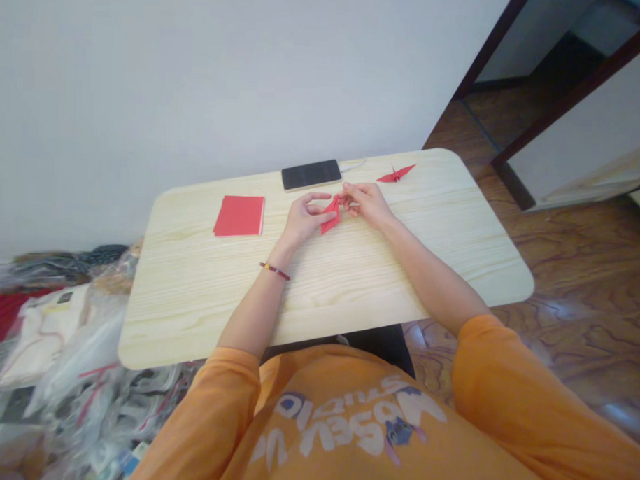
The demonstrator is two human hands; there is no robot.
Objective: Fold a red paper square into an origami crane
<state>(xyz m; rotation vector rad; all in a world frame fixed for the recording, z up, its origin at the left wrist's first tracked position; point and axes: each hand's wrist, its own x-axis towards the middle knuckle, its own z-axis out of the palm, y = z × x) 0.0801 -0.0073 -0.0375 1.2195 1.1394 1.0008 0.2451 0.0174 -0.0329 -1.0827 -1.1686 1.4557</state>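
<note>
Between my hands is a partly folded piece of red origami paper [330, 216], held just above or on the table. My left hand [303, 218] pinches its left side between thumb and fingers. At its upper tip, the fingers of my right hand [367, 203] are closed on the paper; the exact fold there is too small to make out. A finished red paper crane [396, 174] rests beyond my right hand. Left of my left hand lies a stack of square red paper [239, 216].
A dark-screened phone [312, 175] with a white cable [353, 167] lies near the back edge of the pale wooden table [192, 298]. The white wall [225, 76] stands behind it. Plastic bags [84, 372] and cloth are piled at left.
</note>
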